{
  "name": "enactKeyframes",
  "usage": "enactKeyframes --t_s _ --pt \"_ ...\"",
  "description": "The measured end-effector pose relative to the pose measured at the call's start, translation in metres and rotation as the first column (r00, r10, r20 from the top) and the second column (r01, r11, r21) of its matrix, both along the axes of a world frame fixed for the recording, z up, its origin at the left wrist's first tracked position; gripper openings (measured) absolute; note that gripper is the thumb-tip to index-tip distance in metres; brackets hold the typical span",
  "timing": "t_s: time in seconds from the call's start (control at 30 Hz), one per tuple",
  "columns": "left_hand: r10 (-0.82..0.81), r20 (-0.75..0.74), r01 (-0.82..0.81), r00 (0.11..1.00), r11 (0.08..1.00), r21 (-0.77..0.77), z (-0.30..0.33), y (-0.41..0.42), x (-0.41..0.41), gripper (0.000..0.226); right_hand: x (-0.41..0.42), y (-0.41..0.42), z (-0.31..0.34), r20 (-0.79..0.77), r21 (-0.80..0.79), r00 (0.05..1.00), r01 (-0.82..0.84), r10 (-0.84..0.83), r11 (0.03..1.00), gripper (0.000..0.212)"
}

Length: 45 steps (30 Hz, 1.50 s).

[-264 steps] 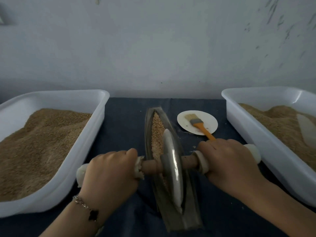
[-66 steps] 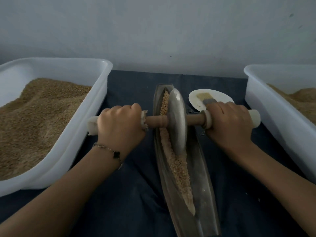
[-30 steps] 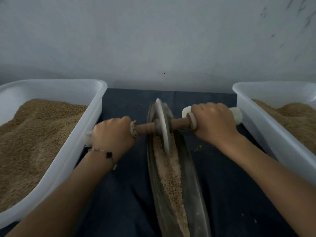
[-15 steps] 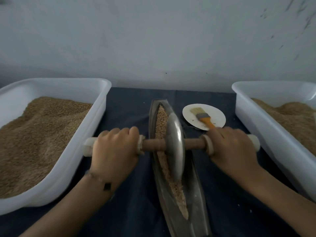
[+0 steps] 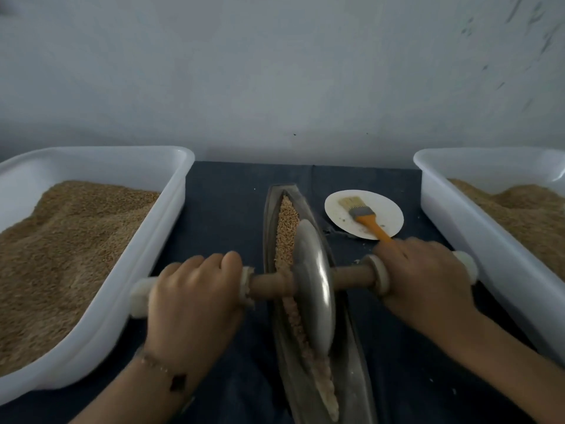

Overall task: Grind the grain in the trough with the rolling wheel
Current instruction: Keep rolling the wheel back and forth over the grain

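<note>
both hands, the left hand [image 5: 195, 298] and right hand [image 5: 425, 280], are gripped round the rolling wheel [image 5: 313, 289] axle mid-trough [image 5: 351, 362]; whole grain [image 5: 287, 221] is seen ahead, so grinding is judged unfinished

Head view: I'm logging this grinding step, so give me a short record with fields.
left hand: grips left end of axle
right hand: grips right end of axle
wheel: upright in trough, on the grain
tubs: left tub and right tub, both hold grain
brush: lies on plate, right of trough
</note>
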<state>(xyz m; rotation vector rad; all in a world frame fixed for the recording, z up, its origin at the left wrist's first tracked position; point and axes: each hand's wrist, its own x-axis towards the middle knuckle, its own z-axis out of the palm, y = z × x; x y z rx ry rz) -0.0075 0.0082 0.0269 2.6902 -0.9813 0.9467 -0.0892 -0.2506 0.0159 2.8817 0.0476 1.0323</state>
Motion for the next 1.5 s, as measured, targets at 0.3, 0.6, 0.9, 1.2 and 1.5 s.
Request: enactKeyframes --t_s 0.3,0.6,0.9,1.2,1.5 --pt "0.27 -0.135 -0.261 0.953 0.962 0.076 0.005 -0.045 0.087 0.021 0.104 -0.022 0.013 -0.064 -0.039 0.989 0.13 -0.132 0.991 0.024" --pt "0.177 -0.1 -0.165 0.979 0.979 0.116 0.001 -0.032 0.066 0.029 0.057 -0.01 0.001 -0.105 -0.001 0.982 0.157 -0.157 0.988 0.015" --pt "-0.032 -0.201 0.042 0.979 0.998 0.049 -0.005 0.019 -0.019 0.039 -0.041 0.017 0.019 -0.043 -0.102 0.999 0.029 -0.034 0.994 0.025" --pt "-0.042 -0.126 0.039 0.991 0.999 -0.024 -0.01 0.012 -0.003 0.033 -0.016 0.01 0.007 0.027 -0.069 0.999 0.028 -0.027 0.997 0.018" --pt "0.192 -0.235 -0.194 0.953 0.981 0.016 -0.013 -0.026 0.08 0.022 0.079 -0.01 0.015 0.111 -0.101 0.989 0.105 -0.093 0.989 0.023"
